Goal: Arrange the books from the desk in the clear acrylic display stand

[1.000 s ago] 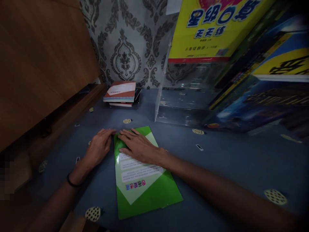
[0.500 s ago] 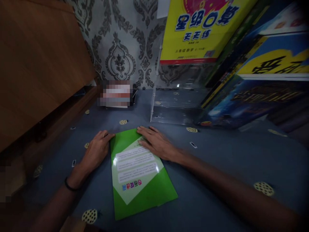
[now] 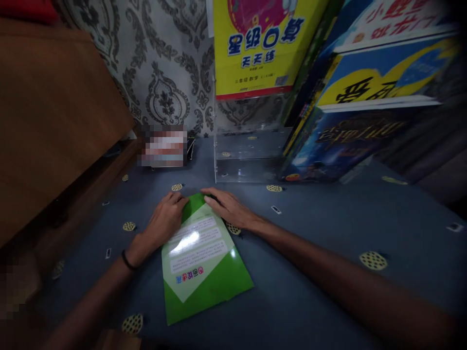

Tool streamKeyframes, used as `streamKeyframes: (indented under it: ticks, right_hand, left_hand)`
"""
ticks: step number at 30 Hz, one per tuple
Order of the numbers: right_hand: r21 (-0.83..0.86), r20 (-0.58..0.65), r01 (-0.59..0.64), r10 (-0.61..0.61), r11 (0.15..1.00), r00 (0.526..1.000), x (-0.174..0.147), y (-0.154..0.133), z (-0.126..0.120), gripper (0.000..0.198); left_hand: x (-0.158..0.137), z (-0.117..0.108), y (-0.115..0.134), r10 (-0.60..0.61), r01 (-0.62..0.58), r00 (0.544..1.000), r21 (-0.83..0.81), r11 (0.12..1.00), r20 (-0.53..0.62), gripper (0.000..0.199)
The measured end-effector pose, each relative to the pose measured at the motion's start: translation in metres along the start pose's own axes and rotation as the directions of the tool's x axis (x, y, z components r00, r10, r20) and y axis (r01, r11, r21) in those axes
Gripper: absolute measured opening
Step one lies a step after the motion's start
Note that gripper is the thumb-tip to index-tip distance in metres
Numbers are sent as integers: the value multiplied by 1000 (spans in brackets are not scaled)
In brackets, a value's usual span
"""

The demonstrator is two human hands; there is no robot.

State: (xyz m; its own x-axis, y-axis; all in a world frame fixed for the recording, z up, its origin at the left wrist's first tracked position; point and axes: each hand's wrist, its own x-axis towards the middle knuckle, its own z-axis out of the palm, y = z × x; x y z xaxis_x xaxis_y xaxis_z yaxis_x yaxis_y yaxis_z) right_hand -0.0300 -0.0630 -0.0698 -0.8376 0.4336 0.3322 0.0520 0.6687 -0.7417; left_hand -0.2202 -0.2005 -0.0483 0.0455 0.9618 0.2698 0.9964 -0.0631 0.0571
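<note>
Green booklet (image 3: 208,279) lying on the blue patterned table (image 3: 310,228), printed face up. Left hand (image 3: 168,216) curled at its far left corner; right hand (image 3: 229,208), fingers extended, at the far right corner. Whether either pinches it, I can't tell from here. Beyond: clear rack (image 3: 251,169), books (image 3: 335,141) leaning at right, damask-patterned wallpaper (image 3: 166,99) behind.

Left hand (image 3: 167,218) left of frame centre, fingers bent, right hand (image 3: 229,209) near it, fingers straighter, forearms (image 3: 317,265) slanting from the lower corners
</note>
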Motion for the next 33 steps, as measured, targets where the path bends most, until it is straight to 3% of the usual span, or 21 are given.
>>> streamKeyframes:
  ticks: [5, 9, 16, 25, 33]
  right_hand:
    - [144, -103, -25, 40, 989, 994, 3, 4, 1, 41]
    - [206, -190, -47, 87, 978, 978, 5, 9, 1, 38]
    - [260, -210, -65, 122, 963, 970, 5, 8, 0, 38]
    - [315, -231, -66, 144, 947, 962, 6, 12, 2, 42]
    - [326, -254, -35, 123, 945, 960, 7, 16, 4, 47]
  left_hand:
    - [35, 12, 15, 87, -86, 996, -71, 994, -1, 39]
    - [46, 18, 20, 103, -103, 995, -46, 994, -19, 41]
    - [45, 23, 21, 102, -102, 993, 1, 995, -51, 40]
    - [38, 20, 18, 138, -141, 989, -78, 987, -43, 34]
    - [33, 16, 28, 166, -166, 985, 17, 986, -46, 32]
